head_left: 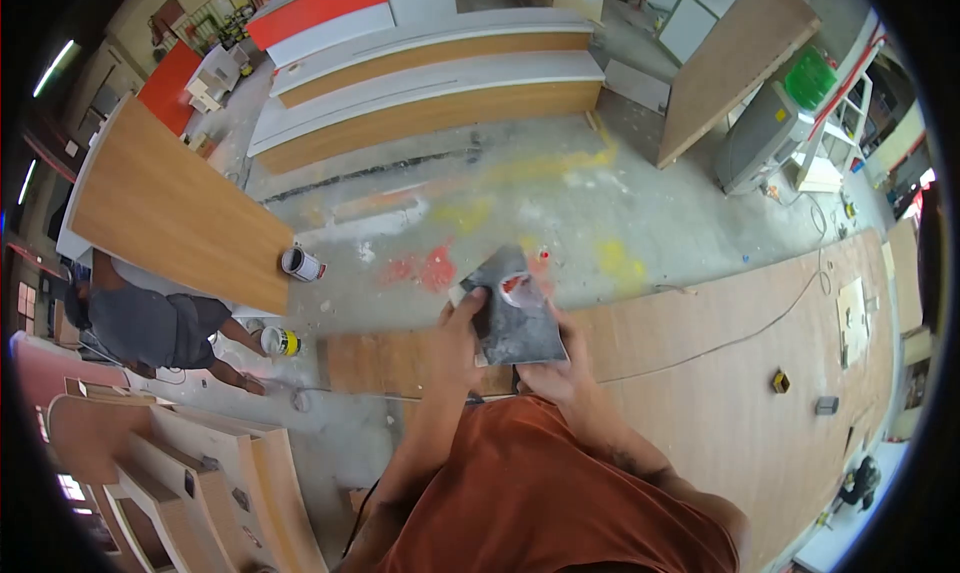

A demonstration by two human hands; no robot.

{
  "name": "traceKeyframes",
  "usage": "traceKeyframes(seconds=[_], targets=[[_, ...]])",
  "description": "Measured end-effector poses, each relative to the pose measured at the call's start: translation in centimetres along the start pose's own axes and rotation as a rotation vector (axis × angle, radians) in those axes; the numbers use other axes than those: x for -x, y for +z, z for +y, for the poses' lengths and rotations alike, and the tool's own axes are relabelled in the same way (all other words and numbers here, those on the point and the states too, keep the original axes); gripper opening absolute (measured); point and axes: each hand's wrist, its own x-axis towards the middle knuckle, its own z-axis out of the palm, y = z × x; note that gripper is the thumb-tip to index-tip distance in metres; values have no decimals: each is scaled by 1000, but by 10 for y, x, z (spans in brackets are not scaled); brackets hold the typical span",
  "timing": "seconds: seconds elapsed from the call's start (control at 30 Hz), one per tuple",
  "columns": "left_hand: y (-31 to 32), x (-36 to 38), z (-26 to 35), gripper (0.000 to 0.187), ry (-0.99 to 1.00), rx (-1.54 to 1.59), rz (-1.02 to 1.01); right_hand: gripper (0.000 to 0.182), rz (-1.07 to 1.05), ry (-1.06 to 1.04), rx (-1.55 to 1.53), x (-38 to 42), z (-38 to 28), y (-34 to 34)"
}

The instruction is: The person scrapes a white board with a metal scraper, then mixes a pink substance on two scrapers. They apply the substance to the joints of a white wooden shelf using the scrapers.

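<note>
Both hands grip a dark grey sheet of sandpaper (518,331) in front of my chest, its light edges showing at the left and bottom. A whitish round patch with red in it (517,290) shows near the sheet's upper middle. My left hand (460,338) pinches the left side, thumb on top. At the lower right corner, my right hand (560,365) closes on the sheet, its fingers partly hidden underneath.
A broad plywood board (700,373) with a cable across it lies at my right. Another person (150,323) bends beside a wood-faced panel (180,208) and paint cans (302,263) at left. Long white-topped steps (430,93) stand ahead. A wooden cabinet (190,473) is lower left.
</note>
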Motion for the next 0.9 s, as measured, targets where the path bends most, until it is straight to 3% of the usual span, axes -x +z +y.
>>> traceKeyframes(seconds=[0.03, 0.07, 0.13, 0.17, 0.2, 0.27, 0.3, 0.47, 0.57, 0.63, 0.67, 0.7, 0.73, 0.8, 0.87, 0.9], targets=[[9, -12, -1, 33, 13, -91, 119, 34, -126, -494, 461, -105, -1, -98], [13, -11, -5, 33, -19, -88, 142, 34, -87, -484, 461, -114, -20, -100], [25, -20, -8, 31, 14, -332, 54, 37, -151, 142, 288, -149, -74, -64], [19, -37, -8, 32, 75, -316, -62, 33, 7, -201, 322, -120, -70, -3], [21, -59, 1, 32, 79, -312, -81, 33, -1, -218, 327, -137, -84, 5], [14, -90, 21, 34, 8, -37, 36, 24, -576, 338, -607, -162, -100, 0], [-2, -112, 27, 34, 32, 35, 36, 18, -475, 360, -713, -160, -103, 24], [-36, -176, 79, 38, 74, 39, -11, 15, -517, 396, -780, -233, -111, 44], [-64, -213, 107, 37, 131, 46, 41, 9, -373, 357, -594, -264, -109, 90], [-146, -262, 95, 37, 857, -943, -52, 12, -502, 212, -201, -302, -101, 77], [-109, -261, 115, 40, 667, -728, -135, 21, -451, 224, -210, -321, -96, 71], [-95, -269, 129, 42, 382, -259, -169, 29, -296, 13, 9, -314, -86, 99], [-117, -294, 132, 41, 515, -429, -284, 34, -419, 20, -35, -340, -78, 90], [-155, -344, 141, 50, 308, -302, -76, 24, -480, -82, 13, -346, -78, 110], [-203, -384, 150, 50, 282, -267, -52, 16, -224, -52, 100, -361, -65, 123], [-205, -399, 162, 51, 297, -203, 1, 24, -223, -96, 185, -373, -59, 126]])
